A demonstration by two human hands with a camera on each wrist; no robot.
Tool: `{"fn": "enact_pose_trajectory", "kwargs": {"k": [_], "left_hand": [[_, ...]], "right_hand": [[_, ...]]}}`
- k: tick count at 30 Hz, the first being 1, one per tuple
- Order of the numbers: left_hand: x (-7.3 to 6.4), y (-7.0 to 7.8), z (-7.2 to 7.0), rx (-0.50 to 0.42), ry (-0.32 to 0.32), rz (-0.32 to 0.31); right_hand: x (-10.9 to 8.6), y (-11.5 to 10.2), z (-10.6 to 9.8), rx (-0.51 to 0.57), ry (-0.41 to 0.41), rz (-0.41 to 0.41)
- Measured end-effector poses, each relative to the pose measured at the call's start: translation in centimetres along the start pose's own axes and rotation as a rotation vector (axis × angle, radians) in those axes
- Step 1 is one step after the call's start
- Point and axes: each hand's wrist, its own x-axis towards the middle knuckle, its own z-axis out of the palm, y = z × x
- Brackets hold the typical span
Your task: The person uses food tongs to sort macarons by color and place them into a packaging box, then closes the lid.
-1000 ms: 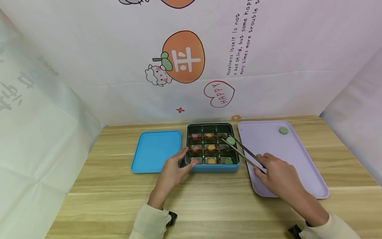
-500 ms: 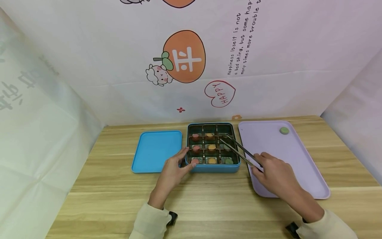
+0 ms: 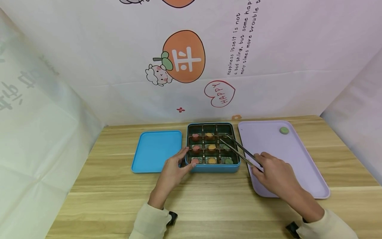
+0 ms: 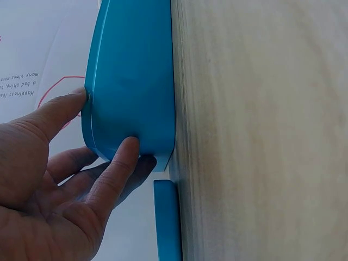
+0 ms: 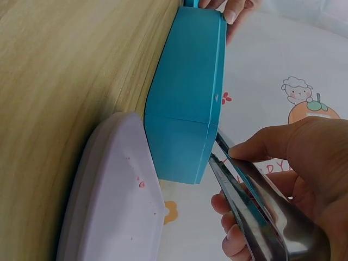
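Note:
A blue tin (image 3: 215, 169) with a divided dark insert holds small round macarons in pink, yellow and green. My left hand (image 3: 173, 171) grips its near left corner, thumb at the front rim and fingers against the side. My right hand (image 3: 276, 174) holds metal tongs (image 3: 243, 156), tips apart over the right column of compartments. Under the tongs a green macaron (image 3: 226, 147) sits in the middle compartment, partly hidden by one arm. Another green macaron (image 3: 228, 161) lies in the compartment in front of it. In the right wrist view, the tongs (image 5: 261, 217) reach past the tin's rim.
The blue lid (image 3: 156, 152) lies left of the tin. A lilac tray (image 3: 292, 166) stands on the right, bearing one green macaron (image 3: 284, 130) near its far right corner. A printed cloth (image 3: 125, 96) hangs behind the wooden table (image 3: 191, 209).
A green macaron held between the tong tips a second ago now lies in the right column's middle compartment. The tongs have shifted slightly left, released it and stay over the tin. My left hand is unmoved.

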Motion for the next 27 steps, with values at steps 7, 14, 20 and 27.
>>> {"fn": "enact_pose_trajectory", "kwargs": {"k": [7,14,20,27], "left_hand": [[0.0,0.0,0.0,0.002,-0.003,-0.003],[0.0,0.1,-0.1,0.002,-0.006,-0.015],[0.0,0.0,0.0,0.000,-0.006,-0.010],[0.0,-0.1,0.0,0.001,-0.004,-0.004]], "right_hand": [[-0.1,0.6,-0.5,-0.004,0.020,0.003],[-0.2,2.5,-1.3,-0.020,0.053,0.022],[-0.4,4.5,-1.7,-0.046,0.098,0.019],[-0.6,6.7,-2.1,-0.044,0.095,0.063]]}}
